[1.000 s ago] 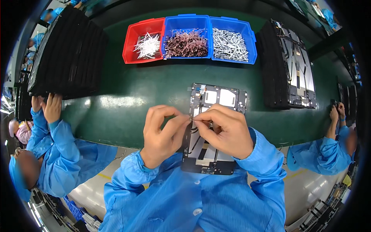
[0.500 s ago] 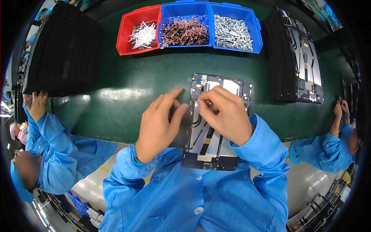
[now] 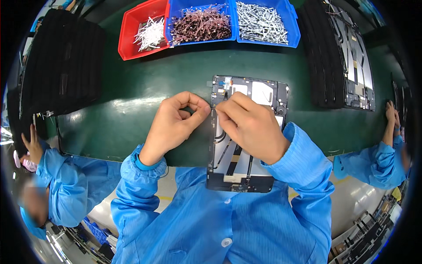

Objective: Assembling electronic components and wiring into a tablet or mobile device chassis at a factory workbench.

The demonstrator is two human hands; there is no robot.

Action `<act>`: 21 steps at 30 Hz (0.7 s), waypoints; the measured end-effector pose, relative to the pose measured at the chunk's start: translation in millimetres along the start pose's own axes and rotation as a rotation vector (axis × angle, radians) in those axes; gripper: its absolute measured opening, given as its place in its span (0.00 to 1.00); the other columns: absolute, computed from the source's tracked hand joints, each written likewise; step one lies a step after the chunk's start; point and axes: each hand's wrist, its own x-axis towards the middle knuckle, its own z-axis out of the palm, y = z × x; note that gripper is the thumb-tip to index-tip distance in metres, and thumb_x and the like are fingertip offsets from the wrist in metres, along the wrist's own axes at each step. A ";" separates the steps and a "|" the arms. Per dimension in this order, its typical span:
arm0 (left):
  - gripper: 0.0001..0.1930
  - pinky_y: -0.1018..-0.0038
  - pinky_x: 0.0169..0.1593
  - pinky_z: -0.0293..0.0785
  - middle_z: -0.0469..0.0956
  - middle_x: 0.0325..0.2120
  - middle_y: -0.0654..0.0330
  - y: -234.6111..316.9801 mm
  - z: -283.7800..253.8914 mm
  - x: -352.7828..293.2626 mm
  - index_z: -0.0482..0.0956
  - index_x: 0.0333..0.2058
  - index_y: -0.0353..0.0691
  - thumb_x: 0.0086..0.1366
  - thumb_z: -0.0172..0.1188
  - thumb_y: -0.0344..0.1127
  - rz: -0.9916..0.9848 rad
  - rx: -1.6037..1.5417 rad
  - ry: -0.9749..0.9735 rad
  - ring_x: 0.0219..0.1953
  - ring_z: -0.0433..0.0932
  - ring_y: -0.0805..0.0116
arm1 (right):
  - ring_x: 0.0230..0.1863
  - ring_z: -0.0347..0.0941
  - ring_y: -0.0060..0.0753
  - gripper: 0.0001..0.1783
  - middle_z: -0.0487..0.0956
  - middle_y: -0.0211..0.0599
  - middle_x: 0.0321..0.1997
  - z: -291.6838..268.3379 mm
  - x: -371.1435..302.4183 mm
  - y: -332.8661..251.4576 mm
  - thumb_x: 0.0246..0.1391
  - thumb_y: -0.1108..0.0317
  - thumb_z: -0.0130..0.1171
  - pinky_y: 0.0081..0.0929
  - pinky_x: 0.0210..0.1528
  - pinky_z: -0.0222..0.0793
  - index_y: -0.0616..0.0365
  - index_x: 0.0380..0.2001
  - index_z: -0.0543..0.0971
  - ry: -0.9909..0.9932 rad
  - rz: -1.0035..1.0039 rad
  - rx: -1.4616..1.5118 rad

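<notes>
An opened tablet (image 3: 229, 169), its black frame, silvery panels and dark ribbon cables showing, lies in front of me with its lower end against my blue smock. My right hand (image 3: 252, 127) is over its upper left part, thumb and fingertips pinched together by the left edge. Just outside that same edge, my left hand (image 3: 173, 123) has its thumb and forefinger closed in a pinch, close to the right fingertips. Whatever either hand pinches is too small or too hidden to make out.
Across the green table (image 3: 176, 70) stand a red bin (image 3: 127, 37) of white strips and two blue bins (image 3: 268, 43) of brownish-pink and silvery small parts. A black stack (image 3: 66, 66) rises at left, another (image 3: 323, 66) at right bearing an opened tablet (image 3: 355, 61). Co-workers sit on both sides.
My left hand's fingers have gone from spread to pinched, at the tablet's left edge. My right hand has shifted slightly left. The whole view has moved a little.
</notes>
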 end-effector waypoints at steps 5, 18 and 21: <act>0.06 0.85 0.18 0.56 0.78 0.29 0.66 4.2 0.1 0.8 0.79 0.38 0.33 0.69 0.64 0.30 -0.031 0.014 -0.014 0.17 0.66 0.88 | 0.26 0.77 0.43 0.07 0.73 0.37 0.31 -0.5 0.4 -0.3 0.52 0.76 0.67 0.36 0.28 0.75 0.59 0.34 0.80 -0.011 -0.015 -0.039; 0.04 0.84 0.18 0.63 0.81 0.29 0.63 13.4 -4.8 5.8 0.80 0.36 0.32 0.67 0.63 0.27 -0.085 0.048 -0.059 0.19 0.72 0.87 | 0.25 0.76 0.43 0.06 0.72 0.37 0.30 1.5 0.4 2.5 0.52 0.76 0.67 0.36 0.27 0.74 0.58 0.34 0.80 0.028 -0.030 0.003; 0.04 0.84 0.18 0.63 0.81 0.29 0.63 15.4 -4.9 7.2 0.79 0.36 0.32 0.66 0.62 0.27 -0.098 0.054 -0.066 0.20 0.73 0.87 | 0.25 0.76 0.43 0.06 0.72 0.38 0.30 2.5 0.0 3.4 0.52 0.76 0.66 0.36 0.27 0.74 0.59 0.34 0.80 0.041 -0.033 0.015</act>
